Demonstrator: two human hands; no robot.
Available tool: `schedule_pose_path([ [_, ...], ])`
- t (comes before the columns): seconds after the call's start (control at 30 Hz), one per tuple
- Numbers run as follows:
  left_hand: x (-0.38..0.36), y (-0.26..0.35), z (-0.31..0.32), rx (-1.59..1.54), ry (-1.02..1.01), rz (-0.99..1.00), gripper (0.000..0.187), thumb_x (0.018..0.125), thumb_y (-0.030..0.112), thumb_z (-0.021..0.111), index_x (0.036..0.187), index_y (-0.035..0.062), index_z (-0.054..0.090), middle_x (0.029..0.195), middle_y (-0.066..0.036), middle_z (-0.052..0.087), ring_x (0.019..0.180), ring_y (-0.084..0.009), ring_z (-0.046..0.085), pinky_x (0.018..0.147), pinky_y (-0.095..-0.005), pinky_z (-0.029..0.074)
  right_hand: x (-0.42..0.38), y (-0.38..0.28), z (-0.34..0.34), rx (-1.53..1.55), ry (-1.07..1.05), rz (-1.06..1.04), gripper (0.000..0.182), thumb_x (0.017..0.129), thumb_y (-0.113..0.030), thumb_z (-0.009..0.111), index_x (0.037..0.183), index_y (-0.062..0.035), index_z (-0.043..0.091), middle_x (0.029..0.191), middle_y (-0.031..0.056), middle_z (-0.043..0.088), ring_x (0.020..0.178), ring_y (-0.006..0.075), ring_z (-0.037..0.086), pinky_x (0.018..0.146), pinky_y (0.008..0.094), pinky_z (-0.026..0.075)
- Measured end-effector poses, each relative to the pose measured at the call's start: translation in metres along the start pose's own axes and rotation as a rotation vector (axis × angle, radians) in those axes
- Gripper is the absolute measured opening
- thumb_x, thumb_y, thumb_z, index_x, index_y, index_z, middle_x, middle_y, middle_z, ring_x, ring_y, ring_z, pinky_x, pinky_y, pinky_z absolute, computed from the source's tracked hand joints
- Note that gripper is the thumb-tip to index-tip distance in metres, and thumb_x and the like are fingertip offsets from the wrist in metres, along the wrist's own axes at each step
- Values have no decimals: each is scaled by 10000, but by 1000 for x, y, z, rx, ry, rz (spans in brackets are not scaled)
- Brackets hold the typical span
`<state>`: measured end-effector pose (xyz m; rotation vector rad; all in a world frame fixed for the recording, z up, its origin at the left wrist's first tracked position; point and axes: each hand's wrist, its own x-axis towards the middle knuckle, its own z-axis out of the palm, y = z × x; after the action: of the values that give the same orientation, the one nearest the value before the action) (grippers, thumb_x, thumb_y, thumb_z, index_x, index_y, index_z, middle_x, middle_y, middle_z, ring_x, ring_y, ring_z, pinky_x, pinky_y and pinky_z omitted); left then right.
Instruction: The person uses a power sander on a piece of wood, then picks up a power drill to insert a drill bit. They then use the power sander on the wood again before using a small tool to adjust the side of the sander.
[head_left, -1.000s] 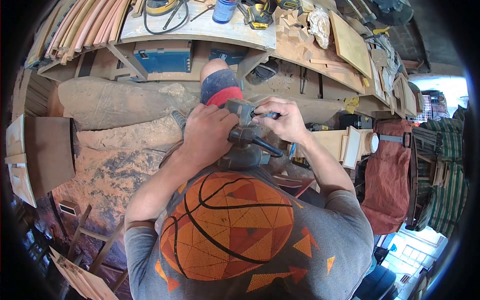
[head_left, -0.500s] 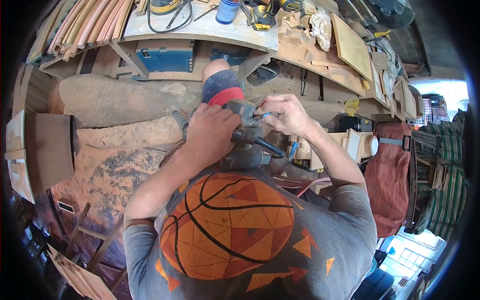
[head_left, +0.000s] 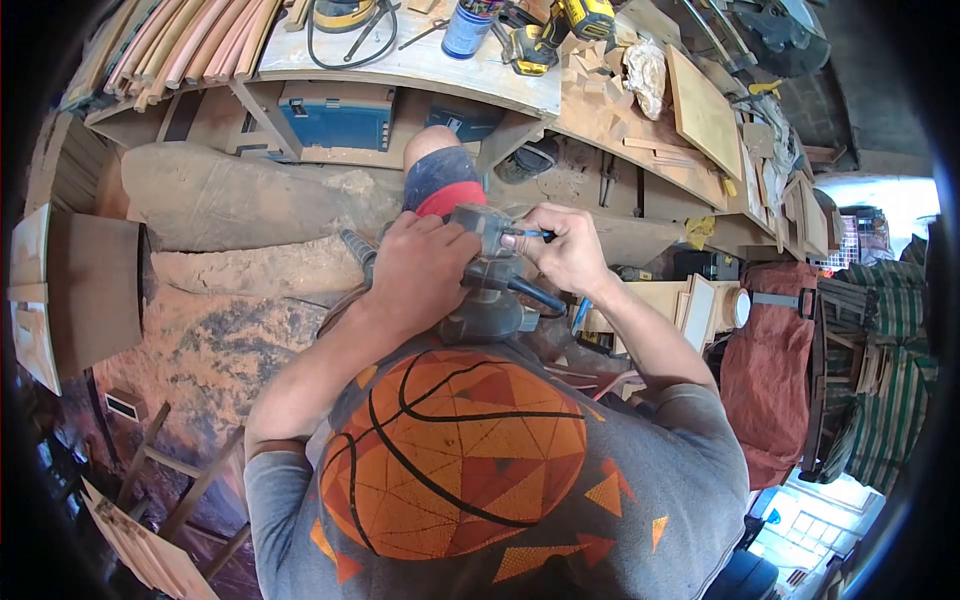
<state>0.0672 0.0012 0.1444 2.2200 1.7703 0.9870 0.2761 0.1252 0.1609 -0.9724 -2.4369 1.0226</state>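
A dark, dusty power tool (head_left: 490, 270) rests on my lap, above the basketball print of my shirt. My left hand (head_left: 418, 262) is wrapped over its left side, fingers closed on the body. At its right side my right hand (head_left: 562, 248) pinches a thin blue-and-dark piece (head_left: 532, 234) between thumb and fingers, its end against the tool's housing. A ribbed hose (head_left: 358, 247) runs out at the tool's left, and a black cable or handle points to the lower right. The piece's exact shape is partly hidden by my fingers.
Ahead stands a workbench (head_left: 420, 62) with a blue can (head_left: 466, 30), a yellow-black drill (head_left: 580, 22) and wood offcuts (head_left: 592, 75). A blue toolbox (head_left: 340, 118) sits beneath. Wood strips (head_left: 190, 45) lie back left; a brown board (head_left: 98, 290) stands left.
My right hand has turned and moved slightly, and more of the blue piece shows in its fingers. My left hand keeps its hold. The view has shifted slightly.
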Motion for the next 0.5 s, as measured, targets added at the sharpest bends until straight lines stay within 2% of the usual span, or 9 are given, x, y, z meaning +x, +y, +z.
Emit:
schedule_pose_path([
  [0.03,0,0,0,4,-3,1,281,608,135,779,861,148,660,823,-22,655,821,-248,635,780,-394,471,0,2,1,0,-1,0,158,815,-114,855,857,-3,750,792,112,713,702,183,662,640,323,495],
  [0.1,1,1,-1,6,-6,4,281,606,135,779,861,147,660,824,-23,657,823,-249,636,782,-394,471,-1,7,4,-27,90,-272,119,841,-112,822,857,-12,760,835,141,730,706,240,699,635,337,510],
  [0.23,3,1,-2,13,-32,17,267,622,142,782,859,145,659,834,-25,665,831,-249,643,784,-395,470,-1,0,-3,-217,-4,-229,120,861,-125,794,853,-10,762,828,157,735,700,282,715,617,342,523],
  [0.3,3,2,-2,20,-27,17,261,629,146,784,858,144,659,837,-26,667,832,-249,645,783,-395,470,-2,6,7,-82,31,-65,187,899,-188,786,847,-10,757,732,100,719,606,235,675,571,327,506],
  [0.33,3,0,-2,13,-27,10,254,638,149,784,857,142,657,837,-27,668,833,-251,646,780,-396,470,-1,12,10,-82,30,-70,187,899,-188,786,847,-10,757,732,100,719,606,235,675,571,327,506],
  [0.4,3,-1,-1,-2,-28,9,247,646,152,784,856,141,655,837,-29,669,835,-252,647,777,-398,470,-2,22,14,131,-64,277,276,933,-249,781,795,-15,728,615,25,631,499,159,560,484,312,431],
  [0.43,3,-2,-1,1,-34,8,243,650,151,782,856,140,653,833,-30,668,831,-254,646,775,-399,470,-1,21,14,128,-61,275,276,933,-249,781,795,-15,728,615,25,631,499,159,560,484,312,431],
  [0.5,3,-3,-2,7,-39,6,240,654,150,780,855,139,651,830,-32,666,827,-256,645,773,-400,469,-1,17,17,757,-131,733,338,950,-307,776,752,-49,684,601,-32,546,495,73,436,470,279,345],
])
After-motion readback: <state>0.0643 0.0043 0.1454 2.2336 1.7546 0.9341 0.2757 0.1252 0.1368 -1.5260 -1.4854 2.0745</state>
